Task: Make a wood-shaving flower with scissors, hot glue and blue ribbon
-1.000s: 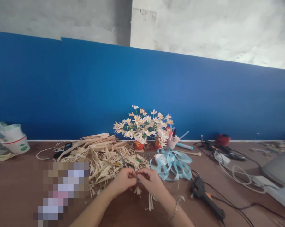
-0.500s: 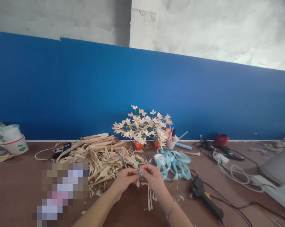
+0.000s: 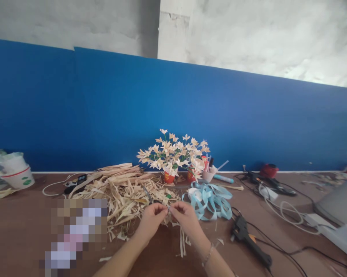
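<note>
My left hand (image 3: pixel 152 220) and my right hand (image 3: pixel 186 219) meet fingertip to fingertip over the near edge of a heap of dried husk strips (image 3: pixel 125 192). Both are closed in a pinch on something small; the fingers hide most of it, so I cannot make out what it is. Beyond the left hand, a dark pair of scissors (image 3: pixel 148 195) lies partly in the husks. Behind the hands stand pale handmade flowers (image 3: pixel 176 152) in small red pots (image 3: pixel 169 177). Light blue ribbon (image 3: pixel 213 200) lies in loose loops right of my right hand.
A black glue gun (image 3: pixel 249 240) and its cables lie at the right, near a white power strip (image 3: pixel 334 234) and a grey laptop-like object (image 3: pixel 339 202). A white cup (image 3: pixel 19 177) stands far left. A blue partition (image 3: pixel 104 107) closes off the back. One patch at left is pixelated.
My fingertips have drawn closer together and shifted slightly left. The bluish bit seen between them before is now mostly covered. Everything on the table stays put.
</note>
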Action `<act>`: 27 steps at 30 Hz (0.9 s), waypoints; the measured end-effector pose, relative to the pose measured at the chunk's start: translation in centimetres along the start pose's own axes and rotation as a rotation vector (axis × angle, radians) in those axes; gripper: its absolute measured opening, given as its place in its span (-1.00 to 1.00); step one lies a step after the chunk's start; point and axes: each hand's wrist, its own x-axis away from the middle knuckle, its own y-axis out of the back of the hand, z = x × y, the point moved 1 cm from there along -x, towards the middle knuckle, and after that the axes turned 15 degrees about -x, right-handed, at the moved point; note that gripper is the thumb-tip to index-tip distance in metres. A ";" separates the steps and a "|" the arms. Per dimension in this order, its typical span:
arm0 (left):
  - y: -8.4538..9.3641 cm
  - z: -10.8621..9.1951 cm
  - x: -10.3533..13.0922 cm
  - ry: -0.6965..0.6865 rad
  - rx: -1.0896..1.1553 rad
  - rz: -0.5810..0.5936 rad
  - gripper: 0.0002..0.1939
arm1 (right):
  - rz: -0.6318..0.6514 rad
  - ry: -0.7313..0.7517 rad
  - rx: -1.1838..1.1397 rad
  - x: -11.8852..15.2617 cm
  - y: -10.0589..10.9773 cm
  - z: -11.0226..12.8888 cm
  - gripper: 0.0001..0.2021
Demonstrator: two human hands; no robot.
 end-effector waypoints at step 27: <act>0.8 -0.3 0.2 0.016 -0.081 -0.027 -0.79 | -0.654 -0.079 1.099 9.7 21.9 4.2 -0.58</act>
